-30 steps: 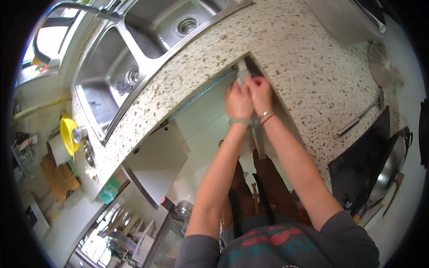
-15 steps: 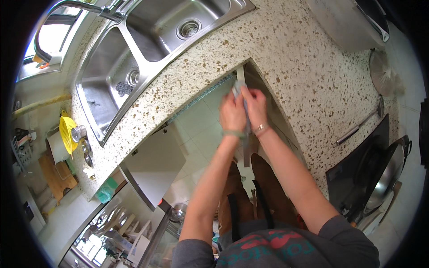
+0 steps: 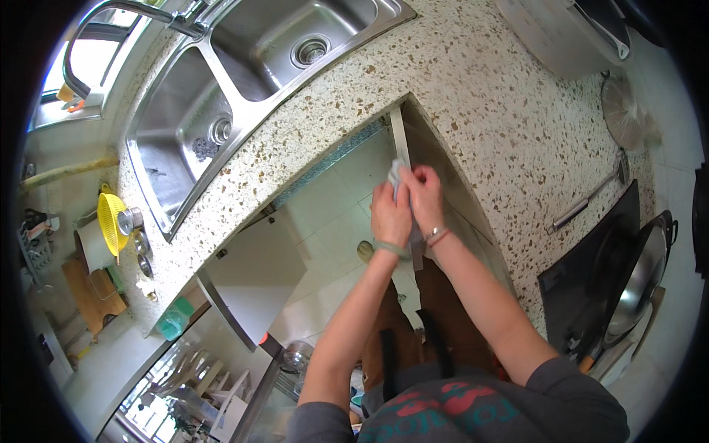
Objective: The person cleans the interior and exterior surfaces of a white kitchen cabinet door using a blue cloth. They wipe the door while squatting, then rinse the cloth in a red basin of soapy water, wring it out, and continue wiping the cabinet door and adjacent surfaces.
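Observation:
Both of my hands are together over the edge of an open cabinet door [image 3: 399,136], seen as a pale narrow strip below the counter's inner corner. A light grey-white cloth [image 3: 396,171] is bunched at the fingertips and lies against that edge. My left hand [image 3: 391,215] is closed on the cloth from the left side. My right hand [image 3: 424,198] is closed on it from the right, its fingers curled over the strip. Part of the cloth is hidden under the fingers.
A speckled stone counter [image 3: 487,133] bends around me. A double steel sink [image 3: 247,107] is set in it at the left. To the right are a black cooktop [image 3: 583,277] with a wok [image 3: 641,284]. Another open white door [image 3: 255,269] stands at lower left.
Both hands and the cloth have slid along the door edge toward me, uncovering more of its far end. A foot now shows on the floor left of my hands.

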`<action>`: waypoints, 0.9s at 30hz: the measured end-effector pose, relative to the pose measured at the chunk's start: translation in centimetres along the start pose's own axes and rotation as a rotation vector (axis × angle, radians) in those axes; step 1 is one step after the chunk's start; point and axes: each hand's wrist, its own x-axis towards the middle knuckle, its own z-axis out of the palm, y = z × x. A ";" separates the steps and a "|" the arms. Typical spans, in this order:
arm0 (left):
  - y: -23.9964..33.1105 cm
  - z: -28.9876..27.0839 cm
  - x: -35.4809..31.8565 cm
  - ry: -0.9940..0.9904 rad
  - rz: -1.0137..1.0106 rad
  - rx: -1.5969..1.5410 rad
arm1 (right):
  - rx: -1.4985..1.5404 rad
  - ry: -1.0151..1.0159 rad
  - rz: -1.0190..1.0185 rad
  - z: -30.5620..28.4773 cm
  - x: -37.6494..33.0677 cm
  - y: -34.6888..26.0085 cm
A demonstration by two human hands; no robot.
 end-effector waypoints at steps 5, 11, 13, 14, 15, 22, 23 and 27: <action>2.1 -0.4 8.0 -0.065 -0.112 -0.153 | 0.023 -0.137 0.116 3.3 6.8 -3.5; -1.4 1.4 -3.1 -0.123 -0.040 -0.081 | 0.026 -0.101 0.126 -3.5 -2.5 -0.2; -2.4 1.6 -8.6 -0.115 -0.009 -0.016 | -0.025 -0.096 0.238 -6.6 -7.1 0.2; -2.7 1.2 -10.9 -0.128 0.005 -0.017 | -0.019 -0.090 0.217 -7.8 -9.4 1.0; -2.9 1.1 -12.7 -0.141 -0.016 -0.026 | -0.018 -0.080 0.196 -8.6 -10.7 1.8; -1.7 0.5 -9.8 -0.064 0.038 -0.037 | -0.027 -0.117 0.217 -7.5 -8.6 0.4; -1.5 0.5 -8.2 -0.081 0.018 -0.074 | -0.129 -0.089 0.176 -6.7 -7.1 0.4; -1.2 -0.3 -1.8 -0.032 0.133 -0.157 | -0.096 -0.116 0.182 -3.5 -3.2 -0.6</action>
